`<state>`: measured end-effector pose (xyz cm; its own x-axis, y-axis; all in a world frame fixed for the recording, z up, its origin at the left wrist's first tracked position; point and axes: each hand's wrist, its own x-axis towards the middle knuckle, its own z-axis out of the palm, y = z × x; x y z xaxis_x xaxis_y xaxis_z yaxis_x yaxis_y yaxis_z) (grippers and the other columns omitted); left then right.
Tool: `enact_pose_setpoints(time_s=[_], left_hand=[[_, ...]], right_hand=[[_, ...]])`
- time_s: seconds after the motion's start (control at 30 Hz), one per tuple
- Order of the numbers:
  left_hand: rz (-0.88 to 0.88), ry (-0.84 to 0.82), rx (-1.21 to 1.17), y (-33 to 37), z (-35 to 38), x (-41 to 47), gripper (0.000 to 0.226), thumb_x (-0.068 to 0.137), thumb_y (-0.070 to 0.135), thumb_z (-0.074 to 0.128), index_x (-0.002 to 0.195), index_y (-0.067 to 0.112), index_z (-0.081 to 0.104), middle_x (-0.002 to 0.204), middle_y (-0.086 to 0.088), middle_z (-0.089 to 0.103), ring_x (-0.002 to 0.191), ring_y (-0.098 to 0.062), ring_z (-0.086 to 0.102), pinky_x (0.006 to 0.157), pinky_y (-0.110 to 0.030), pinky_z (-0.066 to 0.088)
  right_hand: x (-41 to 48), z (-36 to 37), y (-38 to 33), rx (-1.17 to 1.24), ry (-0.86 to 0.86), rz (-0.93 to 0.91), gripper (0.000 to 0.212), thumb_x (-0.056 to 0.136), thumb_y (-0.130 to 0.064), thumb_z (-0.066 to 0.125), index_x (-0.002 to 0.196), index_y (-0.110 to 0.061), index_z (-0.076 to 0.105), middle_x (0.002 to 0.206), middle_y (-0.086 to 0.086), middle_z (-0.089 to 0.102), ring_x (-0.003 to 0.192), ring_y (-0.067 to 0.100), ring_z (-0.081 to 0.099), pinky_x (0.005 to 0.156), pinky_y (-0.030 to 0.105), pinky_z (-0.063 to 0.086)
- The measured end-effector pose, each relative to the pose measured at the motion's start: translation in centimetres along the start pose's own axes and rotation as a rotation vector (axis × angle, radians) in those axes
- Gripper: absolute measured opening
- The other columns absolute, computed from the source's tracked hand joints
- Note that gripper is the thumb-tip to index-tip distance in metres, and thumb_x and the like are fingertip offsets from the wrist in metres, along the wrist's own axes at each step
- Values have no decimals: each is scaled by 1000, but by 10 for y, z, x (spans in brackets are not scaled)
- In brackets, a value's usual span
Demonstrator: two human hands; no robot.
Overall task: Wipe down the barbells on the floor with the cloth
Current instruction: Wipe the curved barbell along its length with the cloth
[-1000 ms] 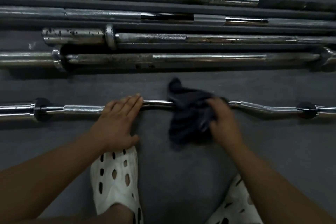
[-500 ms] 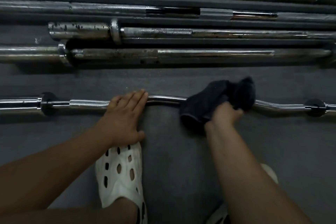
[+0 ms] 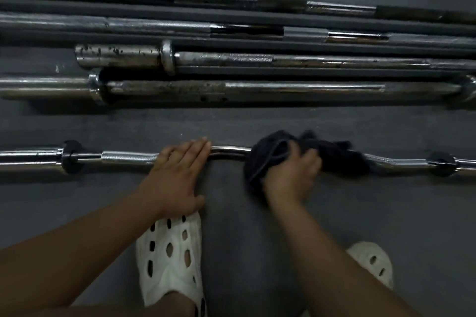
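A chrome curl barbell point(image 3: 123, 157) with a wavy shaft lies across the dark floor in front of me. My left hand point(image 3: 177, 175) rests flat on its shaft left of centre, fingers together and extended. My right hand point(image 3: 291, 175) grips a dark cloth point(image 3: 332, 154) bunched over the shaft right of centre, hiding that stretch of the bar. Beyond it several straight barbells lie side by side; the nearest point(image 3: 283, 90) is worn and spotted.
My two feet in white perforated clogs stand below the hands, the left clog point(image 3: 170, 260) and the right clog point(image 3: 371, 262). Grey floor point(image 3: 231, 123) separates the curl bar from the straight bars.
My right hand has slid the cloth back and forth along the curl bar's shaft, out to the right and now slightly left again. My left hand stays pressed on the bar.
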<state>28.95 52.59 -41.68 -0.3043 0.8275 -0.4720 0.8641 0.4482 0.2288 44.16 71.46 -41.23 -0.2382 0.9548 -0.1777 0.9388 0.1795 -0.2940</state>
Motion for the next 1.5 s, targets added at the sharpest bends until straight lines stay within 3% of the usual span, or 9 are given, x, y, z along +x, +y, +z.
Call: enact_pose_setpoints(time_s=[0.13,0.37,0.5,0.63,0.83,1.03,1.23,1.4,1.5], left_hand=[[19,4,-17,-3,-3,1,111,67,71,38,158,18,5,165,-4,10,149,-23,15,117,-42,9],[4,24,-9,-1,3,1,112,67,69,43,158,22,-2,166,0,2,149,-20,10,116,-42,6],[3,7,-26,1,-2,-1,110,68,69,36,157,23,-8,166,0,-4,151,-20,6,118,-42,5],[16,-23,-44,-4,-5,-1,110,68,69,36,157,25,-11,166,3,-9,151,-18,3,118,-39,3],[-8,5,-11,-1,2,0,112,67,69,40,158,23,-6,166,1,-1,150,-21,8,118,-44,7],[7,-12,-19,-2,-3,0,111,65,69,37,158,22,-1,166,1,1,150,-21,10,117,-43,8],[-7,13,2,0,1,1,112,65,70,41,159,20,3,166,-2,5,148,-21,11,114,-42,5],[9,-16,-41,-3,-5,0,110,70,70,38,157,20,-8,166,-1,-6,151,-20,1,116,-37,-2],[26,-18,-58,-6,-4,0,110,69,69,35,156,24,-13,165,3,-11,151,-17,-2,117,-37,0]], right_hand=[[-11,10,-4,-50,-224,-846,54,73,-5,61,125,-18,64,130,13,60,117,36,58,90,43,53],[56,-34,42,202,-265,-85,92,70,-41,53,155,-14,30,147,20,43,137,38,40,116,44,32],[-23,-8,-11,-241,-505,-433,101,77,-69,56,157,-39,3,162,15,12,151,35,4,112,56,24],[9,-22,23,-199,-352,-842,75,69,-36,75,140,-29,50,146,17,47,130,40,48,99,52,48],[63,-45,73,-47,-17,-73,46,74,-20,59,119,-13,63,115,23,58,109,45,52,95,49,45],[-5,-8,8,-129,-389,-884,66,66,-31,74,130,-29,59,137,12,52,126,37,48,96,46,51],[6,-6,25,78,-90,-120,58,74,-21,65,131,-24,57,129,16,52,124,38,49,98,46,46],[-23,-4,-30,-137,-415,-878,75,73,-30,73,144,-31,49,143,10,51,126,31,52,91,46,49],[31,-18,34,-146,-403,-731,73,73,-32,60,144,-30,47,145,10,47,130,31,48,106,40,44]])
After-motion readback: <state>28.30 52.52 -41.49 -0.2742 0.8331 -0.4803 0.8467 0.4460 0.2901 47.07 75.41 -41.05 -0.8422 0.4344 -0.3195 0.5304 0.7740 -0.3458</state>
